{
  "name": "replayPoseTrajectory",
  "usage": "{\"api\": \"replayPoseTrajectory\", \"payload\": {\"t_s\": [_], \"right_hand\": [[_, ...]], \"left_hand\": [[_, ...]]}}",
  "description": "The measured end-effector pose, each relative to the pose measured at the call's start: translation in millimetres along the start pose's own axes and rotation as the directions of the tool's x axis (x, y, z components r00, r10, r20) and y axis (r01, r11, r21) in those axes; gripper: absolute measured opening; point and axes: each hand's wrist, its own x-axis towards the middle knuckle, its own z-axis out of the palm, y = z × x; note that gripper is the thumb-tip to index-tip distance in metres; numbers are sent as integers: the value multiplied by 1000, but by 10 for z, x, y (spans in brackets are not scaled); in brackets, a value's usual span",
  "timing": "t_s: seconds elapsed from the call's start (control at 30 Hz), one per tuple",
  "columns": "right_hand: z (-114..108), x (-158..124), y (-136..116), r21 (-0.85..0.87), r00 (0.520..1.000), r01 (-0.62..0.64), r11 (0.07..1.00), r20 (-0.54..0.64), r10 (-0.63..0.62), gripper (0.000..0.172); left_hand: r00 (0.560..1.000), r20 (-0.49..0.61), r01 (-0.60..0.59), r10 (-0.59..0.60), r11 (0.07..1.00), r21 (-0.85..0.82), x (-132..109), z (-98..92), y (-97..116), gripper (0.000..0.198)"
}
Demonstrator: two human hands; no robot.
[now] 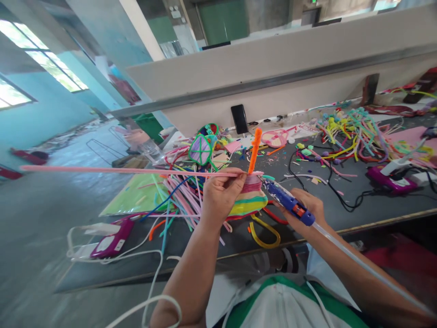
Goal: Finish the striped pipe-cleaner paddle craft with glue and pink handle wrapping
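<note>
My left hand (221, 193) pinches a long pink pipe cleaner (119, 171) that stretches far out to the left. Its near end lies along the top edge of a striped craft piece (251, 200) in pink, cream, teal and yellow. A fuzzy orange stem (255, 150) sticks up from that edge. In my right hand (309, 205) is a blue hot glue gun (287, 200) with a clear glue stick trailing from its back. The nozzle is at the right end of the pink strip; whether it touches is too small to tell. My fingertips partly hide the join.
Loose pipe cleaners (182, 196) lie left of my hands, and a colourful heap (362, 132) is at the right. A phone (239, 119) leans on the partition. Purple power strips (114, 239) with cables sit at both sides. A yellow pipe cleaner loop (264, 234) lies near the front edge.
</note>
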Motion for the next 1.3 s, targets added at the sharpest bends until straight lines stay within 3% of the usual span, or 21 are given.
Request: {"api": "replayPoseTrajectory", "payload": {"t_s": [0.43,0.63,0.7,0.8,0.87,1.0,1.1,1.3], "right_hand": [[17,-24,23,127,999,-51,991,25,48,13],[19,-16,-3,215,984,-175,961,-2,179,17],[28,-13,-17,326,946,-316,891,37,322,21],[39,-9,-10,509,838,-544,667,276,471,26],[34,-10,10,592,779,-625,508,442,444,28],[-5,-3,28,702,746,-656,279,547,380,31],[-40,18,15,716,744,-659,229,580,332,33],[-66,62,17,685,732,-680,262,616,291,33]], "left_hand": [[998,-31,47,-47,999,-10,29,34,-14,18],[996,-37,79,-84,991,-106,63,52,-102,21],[995,-60,77,-85,988,-131,73,76,-118,23],[992,-82,78,-92,984,-162,81,100,-120,24],[993,-69,82,-96,979,-185,83,96,-123,23],[998,4,66,-67,967,-246,80,57,-160,19],[998,44,51,-41,966,-254,73,34,-183,18],[996,84,30,-11,974,-225,68,24,-160,17]]}}
